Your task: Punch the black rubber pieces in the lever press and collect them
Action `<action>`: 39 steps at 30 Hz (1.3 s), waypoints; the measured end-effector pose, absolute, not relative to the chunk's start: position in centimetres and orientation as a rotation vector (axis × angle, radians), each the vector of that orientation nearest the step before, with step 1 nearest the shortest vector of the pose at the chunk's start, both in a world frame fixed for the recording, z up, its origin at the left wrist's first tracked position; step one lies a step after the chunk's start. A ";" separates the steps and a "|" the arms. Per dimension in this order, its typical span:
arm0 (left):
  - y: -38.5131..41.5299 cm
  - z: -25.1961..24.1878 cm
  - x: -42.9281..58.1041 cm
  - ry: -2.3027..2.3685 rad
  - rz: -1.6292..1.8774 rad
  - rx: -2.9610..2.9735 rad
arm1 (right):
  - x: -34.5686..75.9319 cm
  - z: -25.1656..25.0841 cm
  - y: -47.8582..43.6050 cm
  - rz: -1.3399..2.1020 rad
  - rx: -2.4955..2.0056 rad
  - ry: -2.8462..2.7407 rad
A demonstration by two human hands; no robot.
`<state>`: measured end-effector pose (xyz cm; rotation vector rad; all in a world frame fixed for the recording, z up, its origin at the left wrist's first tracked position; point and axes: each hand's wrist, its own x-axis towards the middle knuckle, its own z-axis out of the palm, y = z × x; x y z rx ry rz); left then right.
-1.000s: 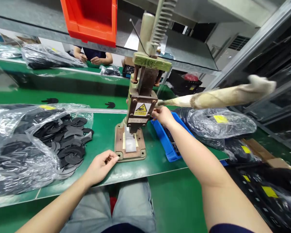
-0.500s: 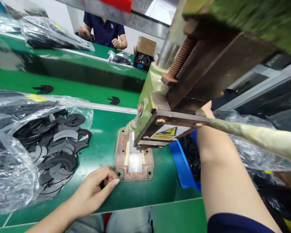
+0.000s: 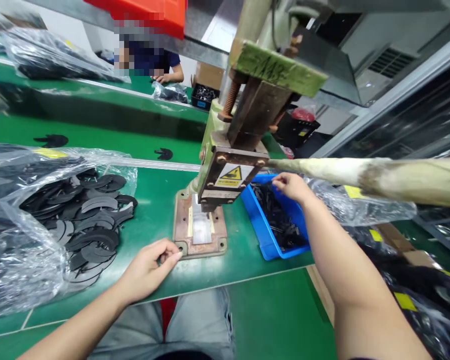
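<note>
My left hand (image 3: 150, 267) rests on the green table at the front left corner of the hand press base (image 3: 180, 220). Its thumb and forefinger are pinched together, and what they hold is hidden. My right hand (image 3: 290, 186) hovers over the blue bin (image 3: 264, 235) of small black parts, just right of the press head (image 3: 228, 175). Its fingers are curled downward and close together, and I cannot see what is in them. The long wrapped lever (image 3: 360, 172) of the press sticks out to the right above my right forearm.
An open clear bag of flat black curved pieces (image 3: 90, 220) lies at the left. More bagged parts (image 3: 360, 210) sit at the right. A red bin (image 3: 142, 12) hangs overhead. Another person's hand (image 3: 161, 77) works across the far bench beside a box of parts (image 3: 204, 92).
My right hand has come away from the side of the press head to above the blue bin. My left hand stays pinched at the base corner. The view pulled back.
</note>
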<state>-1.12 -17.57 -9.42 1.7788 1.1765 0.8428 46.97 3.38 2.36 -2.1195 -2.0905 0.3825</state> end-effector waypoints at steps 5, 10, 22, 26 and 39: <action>-17.8 -9.4 -0.9 1.160 0.845 1.790 | 46.0 0.2 -4.3 0.680 -2.234 -2.315; -18.1 -9.5 -0.6 1.145 0.835 1.810 | 44.3 -1.3 -7.0 0.663 -2.304 -2.436; -18.3 -9.7 -0.2 1.195 0.906 1.775 | 43.0 -0.4 -10.5 0.486 -2.355 -2.364; -18.4 -10.3 -0.3 1.199 0.895 1.808 | 42.5 -0.8 -10.8 0.467 -2.347 -2.245; -19.3 -8.9 0.4 1.254 1.141 1.659 | 37.7 -1.0 -18.0 0.398 -1.530 -1.285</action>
